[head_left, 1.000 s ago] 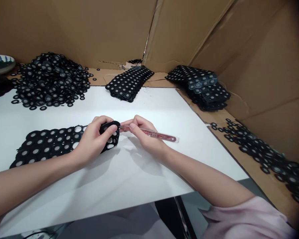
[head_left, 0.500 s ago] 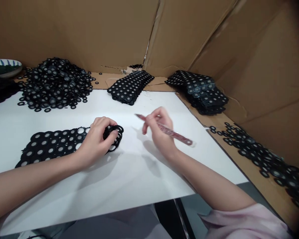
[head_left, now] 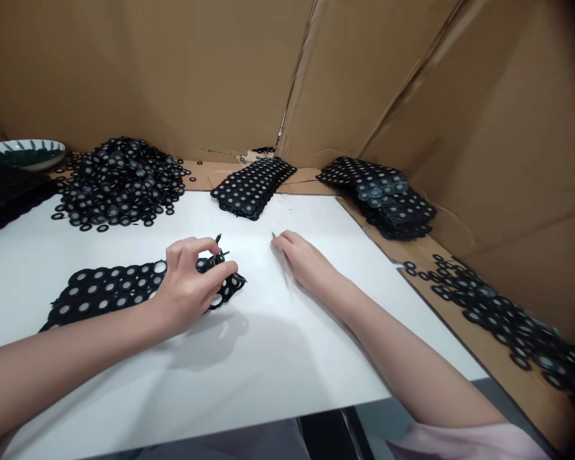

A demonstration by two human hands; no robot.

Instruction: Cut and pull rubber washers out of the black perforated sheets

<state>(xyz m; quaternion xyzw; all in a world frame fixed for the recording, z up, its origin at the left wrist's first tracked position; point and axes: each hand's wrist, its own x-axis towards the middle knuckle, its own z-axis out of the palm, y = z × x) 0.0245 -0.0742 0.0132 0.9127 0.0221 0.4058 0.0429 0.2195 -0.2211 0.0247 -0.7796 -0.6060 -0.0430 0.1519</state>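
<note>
My left hand (head_left: 186, 275) is closed around the right end of a black sheet (head_left: 119, 285) of joined rings with pale round centres, lying on the white tabletop. Frayed black ends stick up between its thumb and forefinger. To the right, my right hand (head_left: 304, 259) is closed on a slim pointed tool (head_left: 273, 235), which looks like a craft knife. Only the tip shows past the fingers; the palm hides the reddish handle. A gap of white tabletop separates the tool from the sheet.
A heap of loose black rings (head_left: 124, 185) lies at the back left, beside a blue-striped dish (head_left: 52, 150). Stacked ring sheets (head_left: 253, 187) stand at the back, with another stack (head_left: 388, 195) to the right. More rings (head_left: 503, 313) line the right edge; cardboard walls (head_left: 172, 76) enclose the table.
My right hand has turned palm down, and the tool's handle has gone out of sight. My left thumb and forefinger have spread, and the sheet's curled end has loosened. The view has tilted slightly.
</note>
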